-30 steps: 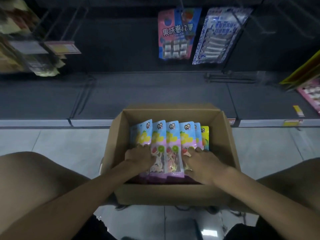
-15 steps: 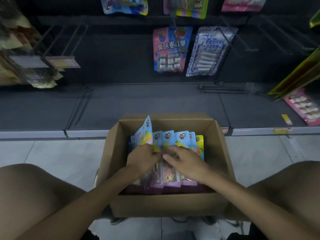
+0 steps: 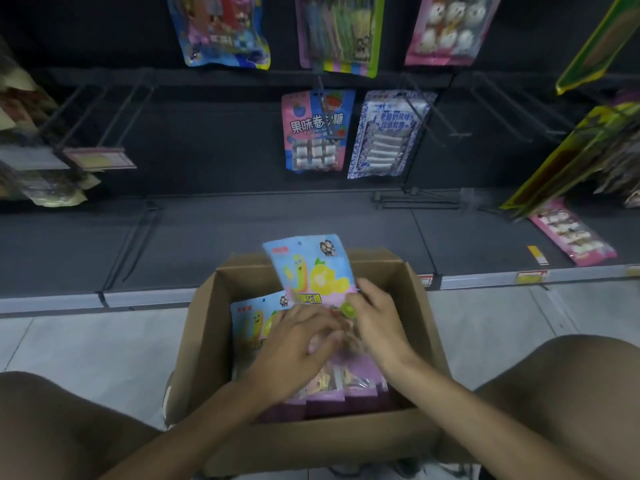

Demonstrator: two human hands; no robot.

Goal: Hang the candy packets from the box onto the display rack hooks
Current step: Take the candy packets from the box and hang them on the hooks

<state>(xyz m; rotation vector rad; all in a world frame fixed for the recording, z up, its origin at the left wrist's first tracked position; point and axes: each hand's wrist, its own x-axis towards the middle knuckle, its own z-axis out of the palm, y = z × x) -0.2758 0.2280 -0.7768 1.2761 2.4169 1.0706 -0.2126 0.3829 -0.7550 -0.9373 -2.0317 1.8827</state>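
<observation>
Right hand (image 3: 377, 320) pinches packet (image 3: 311, 268) above box (image 3: 420, 317) | left hand (image 3: 298, 337) grip unclear | step: picking | next: lift to bare hook (image 3: 453, 134)

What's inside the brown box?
Many candy packets stand in the box; one raised packet pokes up, pinched by the right hand. It and the left hand cover the middle packets; the box's bottom is hidden.

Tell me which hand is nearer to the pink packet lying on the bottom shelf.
Right. The right hand, gripping a raised candy packet over the box, is down-left of the pink packet; the left hand lies further left.
</observation>
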